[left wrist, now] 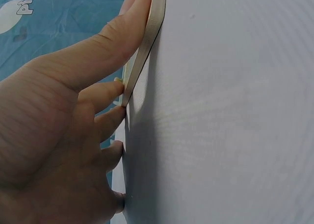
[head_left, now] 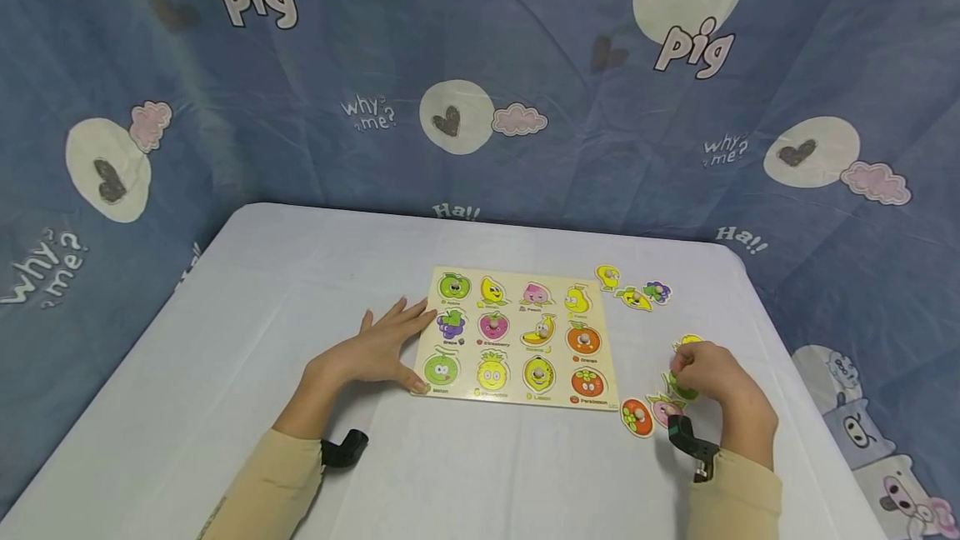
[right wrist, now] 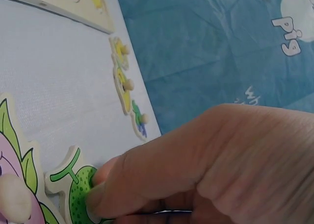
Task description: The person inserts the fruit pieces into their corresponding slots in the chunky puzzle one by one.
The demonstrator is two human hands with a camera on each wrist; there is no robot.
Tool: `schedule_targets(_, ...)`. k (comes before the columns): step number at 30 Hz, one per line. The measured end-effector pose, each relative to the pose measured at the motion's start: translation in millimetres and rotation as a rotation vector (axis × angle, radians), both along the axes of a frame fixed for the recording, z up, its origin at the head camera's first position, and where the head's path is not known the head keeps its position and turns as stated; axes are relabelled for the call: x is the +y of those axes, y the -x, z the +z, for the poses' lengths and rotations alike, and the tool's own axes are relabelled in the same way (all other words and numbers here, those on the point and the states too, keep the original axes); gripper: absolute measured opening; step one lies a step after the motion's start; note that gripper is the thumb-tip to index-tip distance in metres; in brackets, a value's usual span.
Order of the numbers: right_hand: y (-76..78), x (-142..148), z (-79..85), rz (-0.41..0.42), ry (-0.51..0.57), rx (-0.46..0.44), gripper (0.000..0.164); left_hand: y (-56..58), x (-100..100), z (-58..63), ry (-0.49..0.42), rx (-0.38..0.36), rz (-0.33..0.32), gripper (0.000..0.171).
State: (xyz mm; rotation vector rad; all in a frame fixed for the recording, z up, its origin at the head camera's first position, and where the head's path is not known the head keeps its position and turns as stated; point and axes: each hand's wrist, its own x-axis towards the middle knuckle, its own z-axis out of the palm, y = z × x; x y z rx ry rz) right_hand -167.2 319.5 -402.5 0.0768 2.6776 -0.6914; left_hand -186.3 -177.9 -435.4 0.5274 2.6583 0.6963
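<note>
The left hand (head_left: 381,348), fingers spread, rests against the left edge of the board (head_left: 516,365). Right of it, the right hand (head_left: 712,372) pinches the melon (right wrist: 80,192) beside the peach (head_left: 663,412).

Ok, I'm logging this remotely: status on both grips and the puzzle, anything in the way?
Left grip spread at left edge of puzzle board. Right grip pinching green melon piece, off the board. Possible snag: peach piece close beside it.

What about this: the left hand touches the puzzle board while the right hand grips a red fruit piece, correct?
Wrong colour: the right wrist view shows the right hand gripping a green fruit piece. The left hand does touch the puzzle board.
</note>
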Motion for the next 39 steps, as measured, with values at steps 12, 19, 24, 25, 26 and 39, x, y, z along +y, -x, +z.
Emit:
schedule_targets(12,1.8,-3.9,-1.5,0.025,-0.025,0.046,0.004,-0.6,0.3,1.6,-0.002,-0.003,0.001,0.126)
schedule_targets(19,4.0,-8.2,-2.0,-0.004,-0.034,0.029,0.002,-1.3,1.0,1.4,-0.008,-0.003,0.005,0.126)
schedule_targets(24,5.0,-7.8,-2.7,-0.012,-0.039,0.029,0.003,-1.6,1.4,1.6,-0.012,-0.003,0.006,0.126)
schedule_targets(25,5.2,-8.0,-2.8,-0.017,-0.038,0.030,0.003,-1.6,1.4,1.6,-0.012,-0.003,0.007,0.126)
schedule_targets(26,5.1,-8.2,-2.6,-0.018,-0.034,0.030,0.003,-1.6,1.4,1.6,-0.012,-0.004,0.008,0.126)
schedule_targets(39,8.8,-21.7,-2.1,-0.028,-0.010,0.039,0.004,-0.4,0.9,2.2,0.002,-0.007,0.003,0.127)
